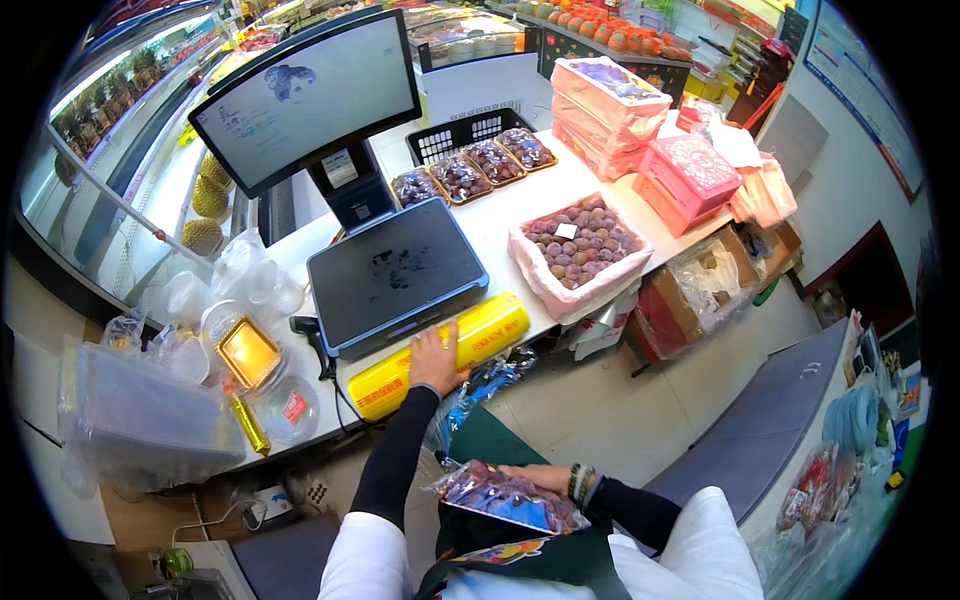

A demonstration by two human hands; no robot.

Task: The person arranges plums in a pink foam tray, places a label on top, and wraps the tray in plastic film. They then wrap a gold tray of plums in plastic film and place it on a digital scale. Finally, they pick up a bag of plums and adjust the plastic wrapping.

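Note:
My left hand (436,360) rests with spread fingers on a large yellow roll of cling film (480,330), which lies along the counter's front edge. Against my apron, my right hand (536,476) holds a film-wrapped tray of plums (510,499); its fingers are partly hidden by the tray. Beyond the roll is a flat black weighing scale (397,270). Four wrapped fruit trays, one of them (460,177), stand in a row behind it. To their right sits a pink-lined box of loose plums (581,244) with a small white label on top.
A monitor (307,97) rises behind the scale, with a barcode scanner (311,337) at its left. Farther left are a gold tray (249,351), plastic tubs and a bagged stack of containers (157,405). Pink boxes (611,120) stand at the back right; an open carton (697,292) is below the counter.

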